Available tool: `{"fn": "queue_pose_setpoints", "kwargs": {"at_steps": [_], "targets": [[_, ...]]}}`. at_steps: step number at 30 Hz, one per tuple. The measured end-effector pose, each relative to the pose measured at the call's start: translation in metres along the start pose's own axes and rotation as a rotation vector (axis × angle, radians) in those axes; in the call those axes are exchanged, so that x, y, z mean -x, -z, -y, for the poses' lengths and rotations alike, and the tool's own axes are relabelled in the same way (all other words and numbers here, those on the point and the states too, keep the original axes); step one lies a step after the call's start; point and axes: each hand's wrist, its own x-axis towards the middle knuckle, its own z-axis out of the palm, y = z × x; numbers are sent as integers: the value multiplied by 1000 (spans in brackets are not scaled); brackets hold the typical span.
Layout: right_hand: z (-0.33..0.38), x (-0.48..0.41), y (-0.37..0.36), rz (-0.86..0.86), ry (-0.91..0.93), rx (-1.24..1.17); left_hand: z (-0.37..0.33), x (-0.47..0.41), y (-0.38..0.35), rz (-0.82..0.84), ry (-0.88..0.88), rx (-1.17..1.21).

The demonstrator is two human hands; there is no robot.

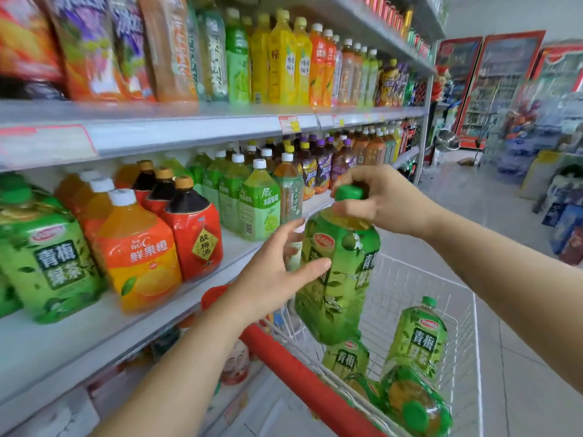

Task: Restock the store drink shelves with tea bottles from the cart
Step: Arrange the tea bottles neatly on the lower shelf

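Note:
A large green tea bottle (342, 279) hangs upright above the cart, between the cart and the middle shelf. My right hand (381, 200) grips its neck just under the green cap. My left hand (277, 275) presses against the bottle's left side, thumb across the label. In the white wire cart (419, 279) lie more green tea bottles: one upright (418, 339), one partly hidden behind the held bottle (345, 359), one on its side (416, 402). On the middle shelf (104, 323) at far left stands a matching green tea bottle (47, 257).
Orange juice bottles (138, 250) and red plum drink bottles (192, 228) stand beside the shelved green tea, with bare shelf in front. Smaller green bottles (258, 203) follow to the right. The cart's red handle (303, 376) is below my arms. Fridges (492, 86) stand down the aisle.

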Motion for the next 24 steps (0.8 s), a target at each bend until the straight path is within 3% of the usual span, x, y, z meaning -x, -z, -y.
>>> {"fn": "queue_pose_setpoints", "kwargs": {"at_steps": [5,14,20,24], "targets": [[64,-26,-22,8,164,-70,-4,33,24,-140,-18,9],[161,-70,-95,134,429,-285,9,93,95,-769,-149,-101],[175,-80,-179,255,398,-295,64,143,141,-1049,-27,-255],[149,-85,-240,538,251,-59,104,165,169,-1209,78,-247]]}}
